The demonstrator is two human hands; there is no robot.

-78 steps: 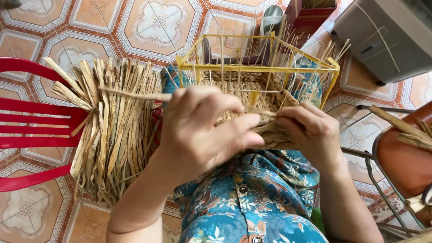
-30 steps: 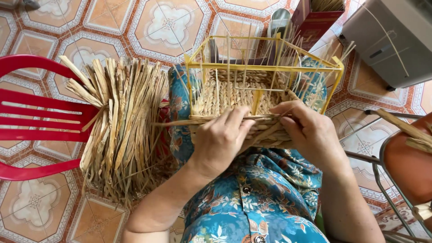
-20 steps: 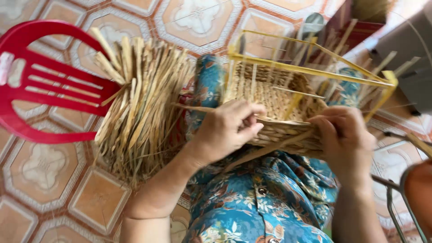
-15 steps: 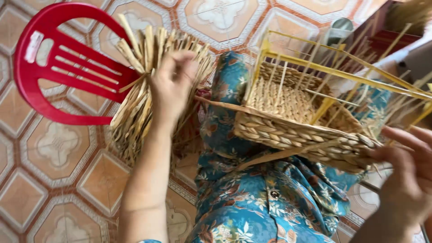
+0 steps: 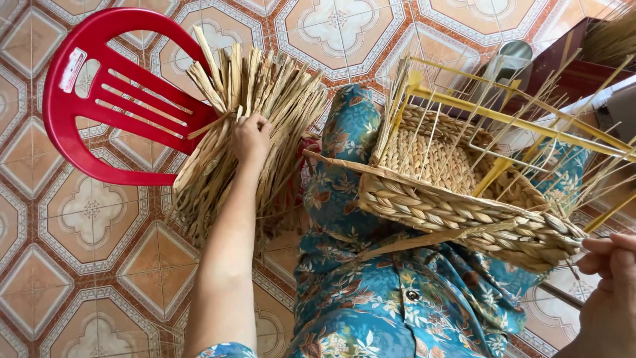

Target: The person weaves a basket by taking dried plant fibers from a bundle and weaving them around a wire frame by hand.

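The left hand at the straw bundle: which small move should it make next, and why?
Probably the left hand should pinch one strand from the dried straw bundle and draw it toward the half-woven basket. The hand already rests on the bundle beside the red plastic chair, while the right hand steadies the basket's braided edge on the lap, where loose ends still stick out.

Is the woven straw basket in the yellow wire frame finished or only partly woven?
Partly woven: the woven straw basket has loose stalks rising past the yellow wire frame.

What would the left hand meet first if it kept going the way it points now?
The left hand points into the bundle of dried straw strips and already touches it; beyond that, probably the red plastic chair, though depth is unclear.
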